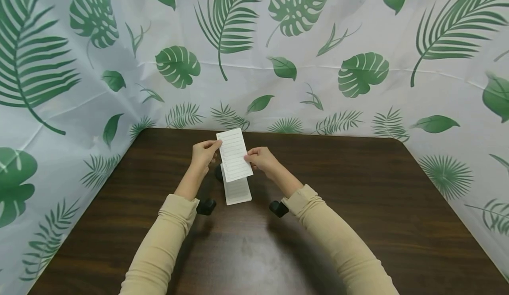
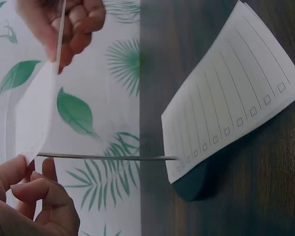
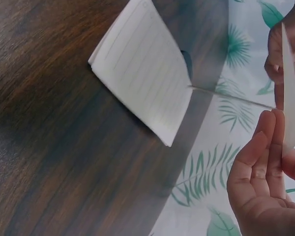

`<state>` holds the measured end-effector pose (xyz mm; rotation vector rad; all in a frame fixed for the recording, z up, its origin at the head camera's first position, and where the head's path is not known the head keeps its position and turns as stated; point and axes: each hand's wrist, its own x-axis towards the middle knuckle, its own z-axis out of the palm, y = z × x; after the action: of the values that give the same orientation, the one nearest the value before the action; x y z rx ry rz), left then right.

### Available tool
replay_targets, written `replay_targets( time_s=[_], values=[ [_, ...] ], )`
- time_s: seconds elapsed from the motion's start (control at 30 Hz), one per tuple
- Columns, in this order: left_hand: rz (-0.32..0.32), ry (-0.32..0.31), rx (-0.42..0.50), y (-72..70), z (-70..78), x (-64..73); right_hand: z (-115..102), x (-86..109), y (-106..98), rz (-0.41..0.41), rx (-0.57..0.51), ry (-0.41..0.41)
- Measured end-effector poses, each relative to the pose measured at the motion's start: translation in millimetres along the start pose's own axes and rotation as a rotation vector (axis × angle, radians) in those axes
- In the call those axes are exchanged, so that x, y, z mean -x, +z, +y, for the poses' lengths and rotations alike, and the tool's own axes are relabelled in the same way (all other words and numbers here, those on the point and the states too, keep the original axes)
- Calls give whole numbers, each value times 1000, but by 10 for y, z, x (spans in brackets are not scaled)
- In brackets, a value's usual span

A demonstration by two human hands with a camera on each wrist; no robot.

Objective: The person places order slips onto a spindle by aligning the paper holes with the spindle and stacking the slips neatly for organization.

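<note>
A white lined paper sheet (image 1: 234,153) is held up between both hands. My left hand (image 1: 204,156) pinches its left edge, and my right hand (image 1: 262,158) pinches the right edge lower down. Beneath it, a stack of similar lined sheets (image 1: 237,192) with checkboxes lies over the dark base (image 1: 218,172) of a paper spike. The thin metal spike (image 2: 108,158) rises through one end of that stack. In the left wrist view its tip reaches the held sheet (image 2: 37,108), close by the left fingers (image 2: 44,189). Right fingers (image 3: 270,142) lie behind the sheet, thumb in front.
The dark wooden table (image 1: 358,198) spreads out on both sides of the stack. A white curtain (image 1: 254,96) with green leaf prints hangs behind and beside it. Black wrist cameras (image 1: 206,206) sit under both cuffs.
</note>
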<state>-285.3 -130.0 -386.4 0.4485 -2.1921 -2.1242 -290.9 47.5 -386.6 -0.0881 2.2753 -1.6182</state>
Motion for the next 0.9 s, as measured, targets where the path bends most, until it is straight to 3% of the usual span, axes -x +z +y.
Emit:
replay_targets(
  time_s=[0.2, 0.3, 0.4, 0.53, 0.7, 0.9],
  values=[
    [63, 33, -97, 40, -113, -64, 81, -40, 10, -1, 83, 12],
    [84, -4, -157, 60, -255, -120, 249, -62, 29, -21, 139, -32],
    [72, -56, -197, 58, -402, -162, 699, -456, 58, -79, 153, -54],
    [42, -78, -253, 48, -545, -181, 1318, -1125, 114, -123, 169, -5],
    [66, -59, -337, 62, -628, -156, 1508, -1301, 176, -87, 273, 32],
    [98, -57, -395, 76, -668, -161, 1685, -1516, 218, -131, 349, 69]
  ],
)
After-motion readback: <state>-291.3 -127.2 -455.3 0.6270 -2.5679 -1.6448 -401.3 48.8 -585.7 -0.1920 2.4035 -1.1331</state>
